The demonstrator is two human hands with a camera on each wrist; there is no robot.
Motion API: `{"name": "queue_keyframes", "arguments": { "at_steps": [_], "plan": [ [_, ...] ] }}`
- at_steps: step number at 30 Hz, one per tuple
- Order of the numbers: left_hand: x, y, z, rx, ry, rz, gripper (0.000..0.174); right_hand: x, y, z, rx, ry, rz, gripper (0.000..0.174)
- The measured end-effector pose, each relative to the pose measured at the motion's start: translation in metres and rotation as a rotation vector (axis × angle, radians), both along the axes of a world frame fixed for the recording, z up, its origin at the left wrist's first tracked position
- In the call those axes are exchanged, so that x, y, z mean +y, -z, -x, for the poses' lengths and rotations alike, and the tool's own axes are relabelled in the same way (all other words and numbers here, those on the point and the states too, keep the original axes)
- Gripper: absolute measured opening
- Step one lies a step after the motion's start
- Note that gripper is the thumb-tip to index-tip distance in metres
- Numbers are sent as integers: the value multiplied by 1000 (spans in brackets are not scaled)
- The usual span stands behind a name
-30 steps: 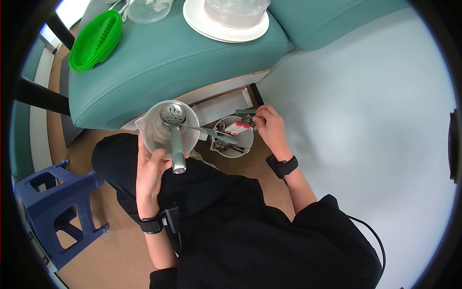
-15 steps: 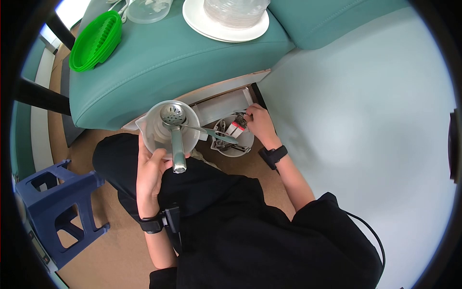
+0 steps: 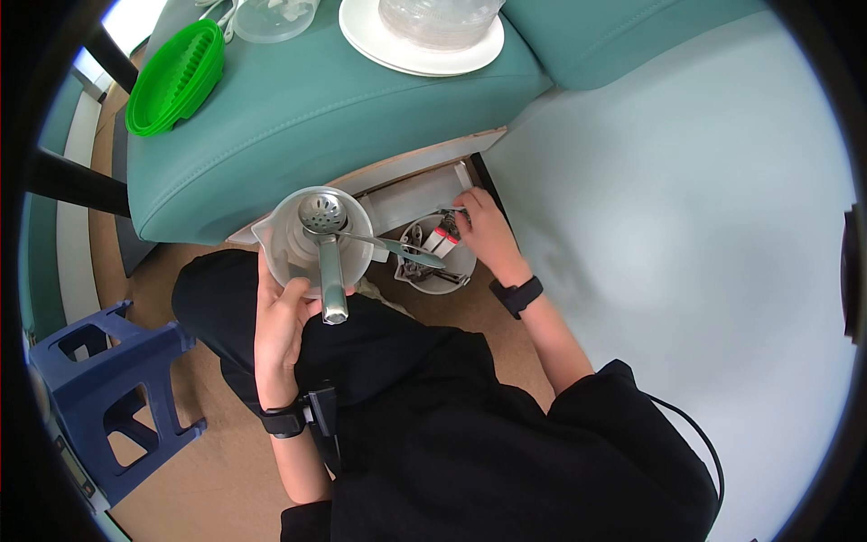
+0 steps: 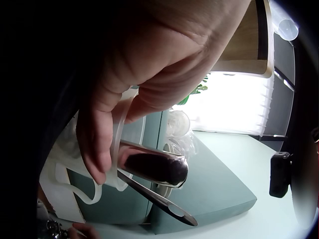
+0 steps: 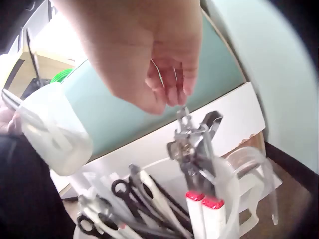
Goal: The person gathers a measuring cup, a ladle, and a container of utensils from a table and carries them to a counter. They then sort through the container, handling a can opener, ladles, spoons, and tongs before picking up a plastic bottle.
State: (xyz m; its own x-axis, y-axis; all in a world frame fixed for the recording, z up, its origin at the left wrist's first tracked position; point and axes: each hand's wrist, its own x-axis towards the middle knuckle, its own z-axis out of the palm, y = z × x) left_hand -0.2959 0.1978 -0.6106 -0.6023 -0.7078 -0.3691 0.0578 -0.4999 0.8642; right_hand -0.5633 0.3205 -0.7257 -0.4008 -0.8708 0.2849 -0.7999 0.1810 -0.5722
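Note:
My left hand (image 3: 283,321) grips a translucent plastic jug (image 3: 287,248), thumb along its wall. Inside it stand a slotted metal spoon (image 3: 322,213) and another utensil; a wide steel handle (image 4: 152,167) and a flat handle with a hole (image 4: 164,203) stick out past the rim. My right hand (image 3: 483,230) hovers over a second jug (image 3: 471,262), fingers loosely curled. Just below its fingertips in the right wrist view, a hinged metal tool resembling a can opener (image 5: 192,149) leans in that jug. Beside the tool are two red-tipped white handles (image 5: 204,214) and black-handled scissors (image 5: 122,189).
Behind the jugs is a teal padded seat (image 3: 316,126) bearing green plastic trays (image 3: 176,77), white plates (image 3: 406,63) with a wrapped stack, and a clear container (image 3: 275,18). A blue stool (image 3: 108,388) stands at left; a pale surface (image 3: 704,226) lies at right.
My right hand has lowered the metal tool into the second jug and moved left, its fingers coming off it. My left hand keeps its jug in place.

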Motion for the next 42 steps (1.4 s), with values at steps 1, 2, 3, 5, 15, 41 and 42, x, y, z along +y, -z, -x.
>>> {"name": "queue_keyframes", "arguments": {
  "at_steps": [1, 2, 3, 5, 15, 41, 42],
  "plan": [
    [0, 1, -1, 2, 4, 1, 72, -1, -3, -8, 4, 12, 15, 13],
    [-1, 2, -1, 3, 9, 1, 72, -1, -6, -17, -66, -12, -69, 14],
    [-1, 3, -1, 5, 14, 3, 72, 1, -9, -26, -134, -36, -152, 14],
    [0, 2, 0, 24, 5, -4, 72, 3, -2, -36, -247, -124, -247, 15],
    [3, -2, 4, 32, -53, -2, 71, 10, 30, -52, -226, -312, -429, 14],
    [-1, 0, 0, 21, 2, -13, 70, 67, -68, 1, -347, 186, -173, 10],
    [-1, 0, 0, 19, 8, -14, 70, 67, -80, 2, -388, 249, -217, 7]
  ]
}}
